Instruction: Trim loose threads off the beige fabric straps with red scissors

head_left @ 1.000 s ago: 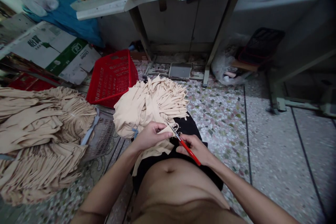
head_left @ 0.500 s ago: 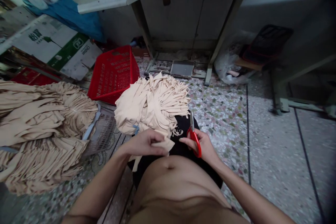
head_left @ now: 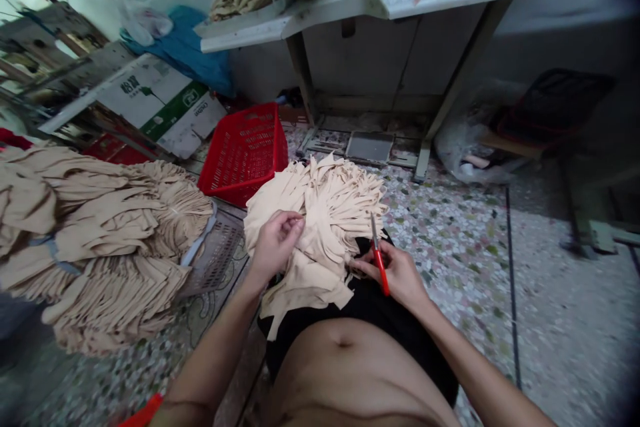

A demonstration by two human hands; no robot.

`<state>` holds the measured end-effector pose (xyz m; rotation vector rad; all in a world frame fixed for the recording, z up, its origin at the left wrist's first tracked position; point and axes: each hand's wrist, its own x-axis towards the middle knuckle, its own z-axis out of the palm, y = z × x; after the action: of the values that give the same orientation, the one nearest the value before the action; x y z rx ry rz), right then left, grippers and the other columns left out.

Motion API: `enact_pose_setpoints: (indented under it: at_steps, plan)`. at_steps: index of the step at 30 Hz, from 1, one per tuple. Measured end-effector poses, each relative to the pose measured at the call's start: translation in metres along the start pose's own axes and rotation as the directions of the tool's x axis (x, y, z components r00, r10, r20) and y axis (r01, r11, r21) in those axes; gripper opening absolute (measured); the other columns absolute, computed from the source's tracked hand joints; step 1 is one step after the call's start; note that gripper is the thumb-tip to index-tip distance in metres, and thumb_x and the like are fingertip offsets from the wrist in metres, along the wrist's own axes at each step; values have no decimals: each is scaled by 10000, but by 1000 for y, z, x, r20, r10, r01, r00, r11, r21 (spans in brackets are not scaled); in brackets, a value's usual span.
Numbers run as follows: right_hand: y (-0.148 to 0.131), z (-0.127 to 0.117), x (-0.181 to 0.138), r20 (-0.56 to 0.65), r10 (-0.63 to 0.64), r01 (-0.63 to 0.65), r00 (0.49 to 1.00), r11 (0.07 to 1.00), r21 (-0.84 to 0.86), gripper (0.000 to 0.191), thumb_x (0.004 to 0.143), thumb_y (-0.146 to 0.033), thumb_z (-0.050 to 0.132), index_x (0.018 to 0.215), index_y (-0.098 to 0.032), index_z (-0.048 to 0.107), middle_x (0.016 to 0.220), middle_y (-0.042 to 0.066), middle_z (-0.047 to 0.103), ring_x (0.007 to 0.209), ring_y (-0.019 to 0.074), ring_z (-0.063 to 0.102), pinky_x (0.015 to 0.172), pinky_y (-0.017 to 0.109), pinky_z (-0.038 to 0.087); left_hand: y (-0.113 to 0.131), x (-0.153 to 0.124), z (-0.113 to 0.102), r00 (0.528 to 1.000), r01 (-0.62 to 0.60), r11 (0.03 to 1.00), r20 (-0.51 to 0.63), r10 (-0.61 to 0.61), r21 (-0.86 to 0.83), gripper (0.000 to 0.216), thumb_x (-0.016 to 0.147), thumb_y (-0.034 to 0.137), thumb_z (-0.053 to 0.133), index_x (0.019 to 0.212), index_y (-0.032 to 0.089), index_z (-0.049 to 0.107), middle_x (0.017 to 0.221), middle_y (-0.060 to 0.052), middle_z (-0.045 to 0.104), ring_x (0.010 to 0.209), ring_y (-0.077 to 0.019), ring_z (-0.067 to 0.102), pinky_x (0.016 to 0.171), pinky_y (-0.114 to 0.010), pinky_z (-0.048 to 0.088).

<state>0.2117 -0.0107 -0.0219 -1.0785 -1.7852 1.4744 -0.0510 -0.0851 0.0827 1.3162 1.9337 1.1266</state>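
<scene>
A bundle of beige fabric pieces (head_left: 330,203), gathered by a band of the same cloth, lies across my lap on black shorts (head_left: 370,310). My left hand (head_left: 277,240) is over the bundle's left part, thumb and fingertips pinched together. Whether cloth is caught between them I cannot make out. Red-handled scissors (head_left: 382,270) are in my right hand (head_left: 403,273), blades pointing up and away beside the bundle's right edge. The thumb and finger of that hand reach to the cloth's lower right edge. A loose beige piece (head_left: 310,287) lies flat below the bundle, near my belly.
At left, more beige fabric bundles (head_left: 115,213) sit over a grey plastic basket (head_left: 215,260). A red basket (head_left: 245,153) stands ahead on the terrazzo floor. Beyond it are a white-topped table (head_left: 345,10) with metal legs and a treadle (head_left: 370,147). A white-green carton (head_left: 165,107) is behind.
My left hand has let go of the loose beige piece, which now lies on my lap, and has moved up onto the bundle. The scissors have turned edge-on in my right hand. The view has tilted up.
</scene>
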Motion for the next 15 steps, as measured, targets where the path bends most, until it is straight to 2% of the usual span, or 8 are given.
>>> enact_pose_setpoints:
  at_steps: [4,8,10,12,14,15]
  plan:
    - [1,-10,-10,1,74,-73,997,994,82,502,729,-643,835,729,-217,570,604,4,614,528,172,560,489,279,444,-10,27,19,997,60,995,44,-56,-79,308,892,394,694,1033,121,684,816,-36,638,699,-136,560,645,-234,447]
    - [-13,-17,-10,31,164,-167,986,973,160,505,733,-648,829,736,-222,557,567,-9,582,471,162,537,431,271,415,3,33,23,999,-41,993,15,43,-109,197,844,313,725,925,144,666,848,-30,633,745,-136,575,685,-230,457]
    - [-25,-16,-5,48,163,-169,985,968,183,491,742,-632,828,734,-222,559,561,-9,586,470,161,545,439,273,429,12,30,18,991,-79,991,99,90,-108,161,846,282,722,908,151,653,889,-34,642,788,-138,584,735,-233,466]
    - [-38,-12,5,63,140,-151,988,961,230,479,742,-615,833,730,-220,562,574,-2,608,477,159,555,463,281,463,17,27,11,977,-56,987,193,85,-152,172,846,277,733,911,153,633,901,-27,632,799,-131,578,762,-233,468]
    - [-52,-4,17,67,118,-134,991,936,325,486,705,-601,859,746,-218,564,695,36,698,500,158,580,491,296,509,18,24,5,961,12,974,270,50,-225,217,840,284,755,948,154,619,908,-18,610,797,-120,566,761,-225,468]
    - [-59,0,23,69,110,-128,992,916,381,494,682,-592,874,762,-217,563,821,69,746,528,160,603,516,310,538,17,23,4,950,53,966,311,29,-253,241,834,286,766,974,153,621,912,-15,601,800,-116,564,762,-221,469]
